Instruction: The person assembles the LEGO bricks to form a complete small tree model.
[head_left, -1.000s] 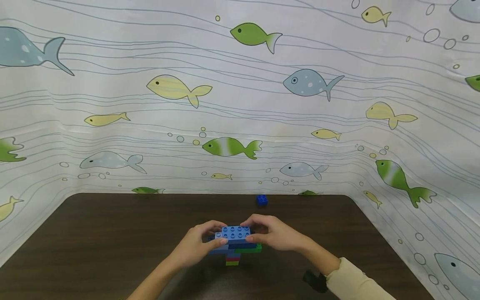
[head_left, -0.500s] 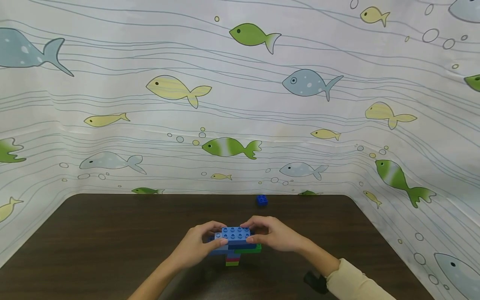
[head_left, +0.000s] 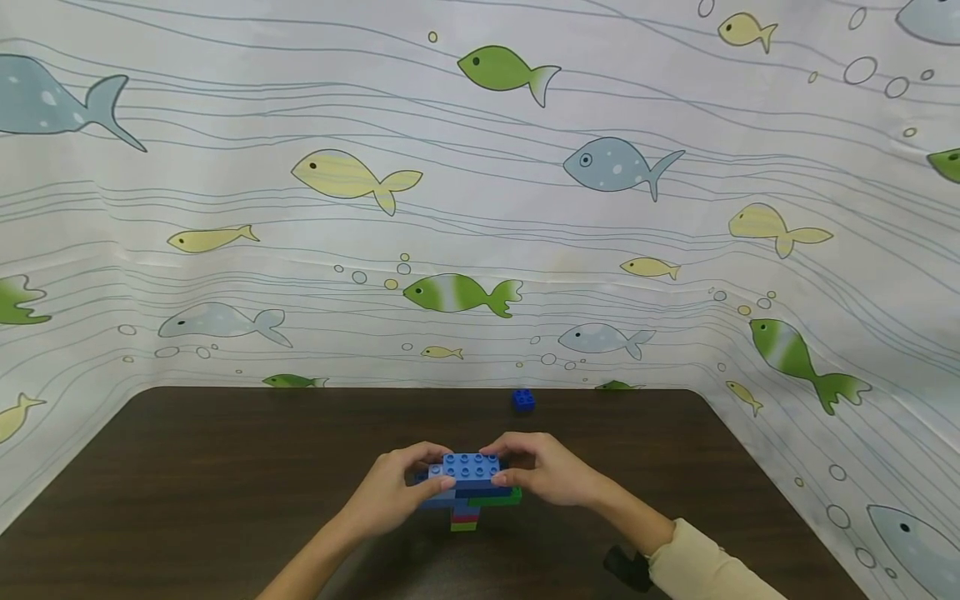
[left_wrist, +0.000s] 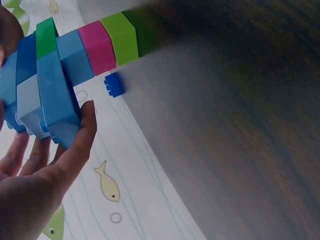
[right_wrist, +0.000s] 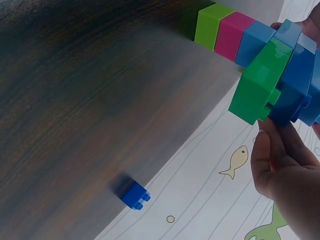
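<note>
A T-shaped tower of toy building bricks stands on the table, topped by a blue eight-stud brick. My left hand pinches this top brick at its left end, thumb in front and fingers behind. At the right end my right hand pinches the same brick. Beneath lie a dark blue brick, a pale blue brick and a wide green brick. The narrow stem goes down through a blue brick and a pink brick to a lime brick at the bottom.
One small dark blue brick lies alone near the table's back edge. The dark brown table meets a white fish-patterned cloth at the back and sides. A black object sits by the right sleeve.
Both hands keep their hold on the top brick and the tower stays put. Only a very slight shift of the head view shows.
</note>
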